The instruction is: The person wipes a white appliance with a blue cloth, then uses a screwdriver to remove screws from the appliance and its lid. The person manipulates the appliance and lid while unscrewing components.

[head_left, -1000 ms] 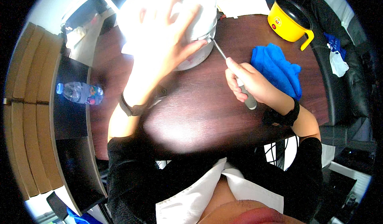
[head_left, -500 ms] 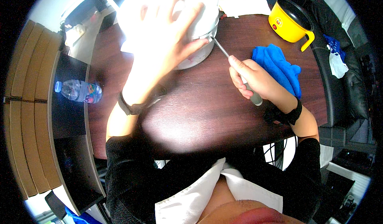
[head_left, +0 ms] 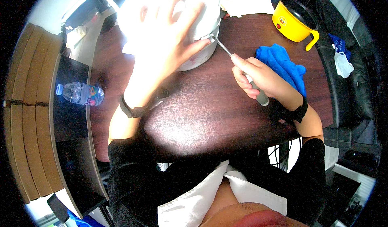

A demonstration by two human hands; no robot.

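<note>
A white round appliance (head_left: 207,19), partly washed out by glare, stands at the far side of the dark wood table. Across its top and near side lies my left hand (head_left: 169,33), open with fingers spread and the thumb near the seam. My right hand (head_left: 252,77) is closed around the grey handle of a screwdriver (head_left: 223,46). Its metal shaft slants up and left, and the tip meets the appliance's right side at the seam below the upper part. What exactly the tip touches is too small to tell.
Right of the appliance are a yellow pot (head_left: 292,25) with a black inside and a crumpled blue cloth (head_left: 283,63), close to my right forearm. A white sheet (head_left: 246,4) lies behind. On the left, a clear plastic bottle (head_left: 83,93) lies on its side near brown boxes (head_left: 24,146).
Very little differs. The screwdriver tip has shifted slightly left and up along the appliance's seam, and my right fingers have moved a little on the handle. My left hand stays in place.
</note>
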